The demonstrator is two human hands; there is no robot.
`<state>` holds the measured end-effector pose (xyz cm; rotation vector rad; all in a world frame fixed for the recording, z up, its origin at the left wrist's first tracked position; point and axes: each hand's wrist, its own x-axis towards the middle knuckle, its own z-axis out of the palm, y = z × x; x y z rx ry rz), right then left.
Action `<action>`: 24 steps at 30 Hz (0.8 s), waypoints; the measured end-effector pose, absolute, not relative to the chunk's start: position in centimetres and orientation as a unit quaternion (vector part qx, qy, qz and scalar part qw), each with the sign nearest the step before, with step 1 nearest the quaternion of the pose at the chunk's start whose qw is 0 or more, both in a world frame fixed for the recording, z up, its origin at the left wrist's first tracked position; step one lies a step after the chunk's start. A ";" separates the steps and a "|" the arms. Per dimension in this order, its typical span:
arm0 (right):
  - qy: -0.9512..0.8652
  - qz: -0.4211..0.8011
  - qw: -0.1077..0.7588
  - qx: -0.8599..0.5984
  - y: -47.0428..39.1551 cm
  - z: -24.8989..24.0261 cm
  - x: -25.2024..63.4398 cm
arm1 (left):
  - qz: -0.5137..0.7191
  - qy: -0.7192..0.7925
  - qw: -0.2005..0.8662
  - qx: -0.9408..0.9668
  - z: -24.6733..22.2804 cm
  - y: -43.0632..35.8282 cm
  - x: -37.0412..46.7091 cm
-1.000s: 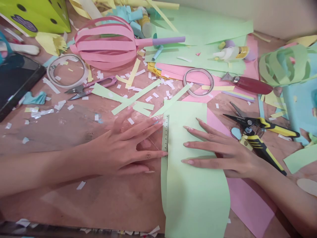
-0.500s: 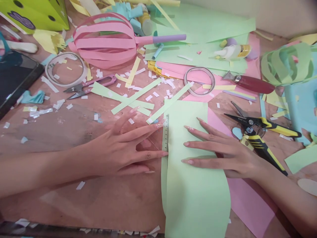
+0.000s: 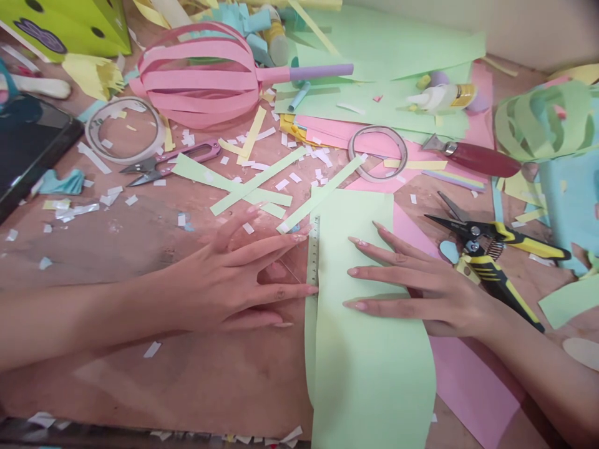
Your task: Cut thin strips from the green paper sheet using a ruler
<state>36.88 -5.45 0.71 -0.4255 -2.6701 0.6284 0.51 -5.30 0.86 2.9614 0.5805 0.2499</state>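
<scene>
My left hand (image 3: 248,274) has its fingers spread, with the fingertips touching a clear ruler (image 3: 314,255) that lies along the left edge of the green paper (image 3: 369,368). Part of the ruler is hidden beneath the folded sheet. On the right side of that paper, my right hand (image 3: 421,280) lies flat with fingers apart. Under the green paper, a pink sheet (image 3: 472,386) sticks out to the right. Several cut green strips (image 3: 262,178) lie crossed just beyond my left hand.
Black-and-yellow shears (image 3: 486,249) lie right of my right hand. Small pink-handled snips (image 3: 173,162), two tape rolls (image 3: 125,131), a red-handled scraper (image 3: 477,157) and a glue bottle (image 3: 444,97) are farther back. A pink paper lantern (image 3: 201,78) stands behind them. White scraps litter the table.
</scene>
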 end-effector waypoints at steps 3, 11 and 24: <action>-0.945 0.221 0.187 -0.149 -5.5 0.7 36.9 | 0.079 0.186 0.052 0.978 0.8 -5.3 0.4; -0.939 0.246 0.179 -0.162 -5.3 0.9 36.9 | 0.084 0.176 0.061 0.979 0.8 -5.1 0.5; -0.941 0.235 0.181 -0.160 -5.3 1.0 36.9 | 0.075 0.168 0.132 0.974 1.0 -5.0 0.7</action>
